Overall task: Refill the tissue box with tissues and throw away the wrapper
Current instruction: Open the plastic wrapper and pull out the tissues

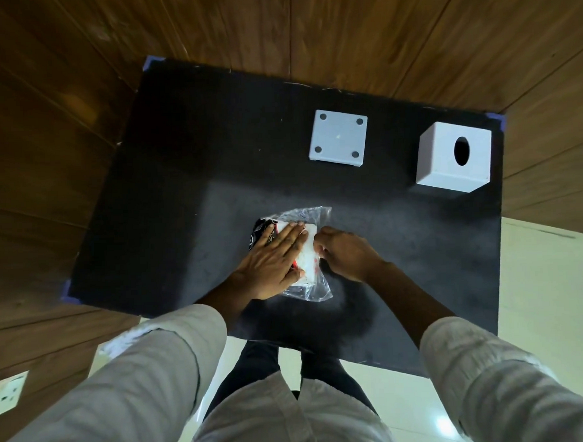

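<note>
A pack of white tissues (308, 257) lies in a clear plastic wrapper (311, 216) with black and red print, near the middle of the black table (183, 178). My left hand (271, 261) lies flat on top of the pack, fingers stretched out. My right hand (346, 253) is curled at the pack's right side, its fingertips pinching the wrapper edge. The white tissue box cover (453, 157), with an oval hole on top, stands at the far right. Its flat white base (338, 138), with small round feet facing up, lies to the left of it.
The table stands against brown wooden wall panels (66, 162). A pale tiled floor (547, 294) shows to the right and below. A white wall socket (8, 391) sits low on the left. My legs are at the table's near edge.
</note>
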